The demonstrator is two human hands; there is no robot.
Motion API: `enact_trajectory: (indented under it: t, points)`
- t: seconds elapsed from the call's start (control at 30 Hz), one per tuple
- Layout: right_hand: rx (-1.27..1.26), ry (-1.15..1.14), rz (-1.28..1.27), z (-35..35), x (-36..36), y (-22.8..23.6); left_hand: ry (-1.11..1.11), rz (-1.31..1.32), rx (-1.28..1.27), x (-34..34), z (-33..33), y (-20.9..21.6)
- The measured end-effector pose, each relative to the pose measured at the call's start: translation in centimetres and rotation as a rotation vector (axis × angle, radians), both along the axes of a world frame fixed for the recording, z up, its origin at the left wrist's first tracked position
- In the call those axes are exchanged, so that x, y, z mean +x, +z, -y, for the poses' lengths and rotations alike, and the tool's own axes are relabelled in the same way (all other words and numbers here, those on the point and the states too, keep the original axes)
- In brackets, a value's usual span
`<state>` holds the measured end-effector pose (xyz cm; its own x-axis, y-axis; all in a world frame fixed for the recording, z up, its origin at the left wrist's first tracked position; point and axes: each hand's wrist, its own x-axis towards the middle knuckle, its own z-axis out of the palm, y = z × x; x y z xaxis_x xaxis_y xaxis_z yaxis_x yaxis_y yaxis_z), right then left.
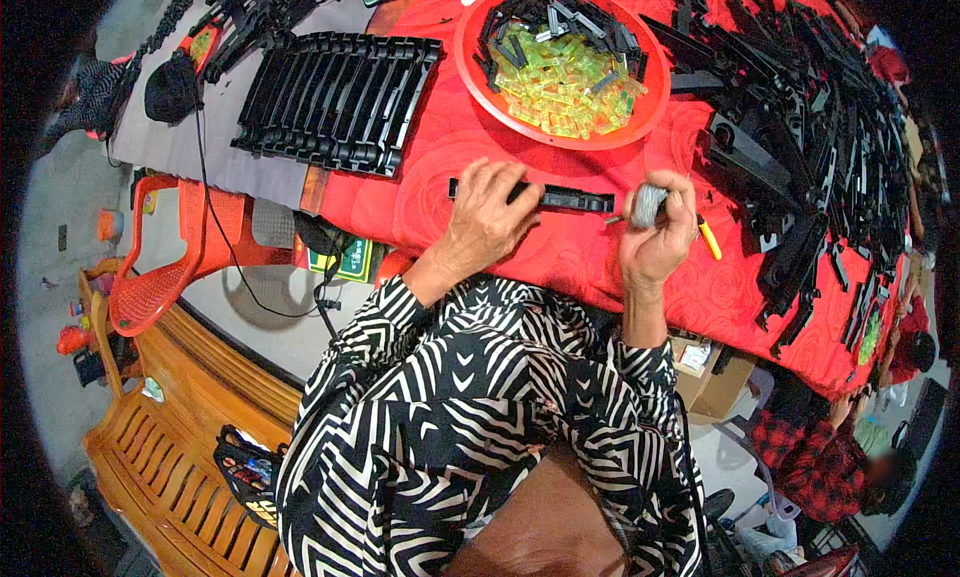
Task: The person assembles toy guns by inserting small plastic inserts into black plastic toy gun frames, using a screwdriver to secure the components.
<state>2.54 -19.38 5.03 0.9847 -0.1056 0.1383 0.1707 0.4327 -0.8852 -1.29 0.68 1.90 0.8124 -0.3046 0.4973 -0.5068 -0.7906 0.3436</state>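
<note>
Black strip [580, 200]: centre of frame, on the red worktop [400, 212], long axis left to right. Left hand [488, 203] grips its left portion. Right hand [655, 239], grip closed around a grey-wrapped tool [649, 207], is just beyond the right end.

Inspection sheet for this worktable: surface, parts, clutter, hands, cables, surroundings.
Surface: red patterned cloth, grey covering at left.
Job's things: black plastic strip on the cloth; grey-handled tool.
Clutter: red bowl of black and yellow-green pieces; row of black strips; heap of black parts; yellow-handled tool.
Hands: left hand over the strip, grip unclear; right hand grips the grey-handled tool.
Cables: thin black cable hangs over the grey covering's edge.
Surroundings: red plastic chair, slatted wooden bench, cardboard box, person in plaid.
</note>
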Motion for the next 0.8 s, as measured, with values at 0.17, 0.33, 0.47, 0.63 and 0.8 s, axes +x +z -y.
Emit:
enact_trajectory:
  t: [0.17, 0.33, 0.47, 0.63, 0.8]
  points:
    - [0.432, 0.086, -0.035, -3.0, 0.5, -0.9, -0.044, 0.011, 0.044, 0.0, 0.0, 0.0]
    - [0.166, 0.059, -0.049, -4.5, 0.5, -3.1, -0.014, -0.016, -0.055, 0.2, 0.5, -1.3]
    - [0.140, 0.080, -0.024, -4.6, 0.2, -3.9, 0.023, -0.003, -0.086, 0.3, 0.8, -1.8]
    - [0.136, 0.085, -0.021, -4.7, 0.1, -3.6, 0.039, -0.016, -0.068, 0.4, 1.0, -1.4]
    - [0.047, 0.090, -0.082, -4.9, -0.1, -3.5, 0.039, -0.030, -0.057, 0.4, 1.1, -1.5]
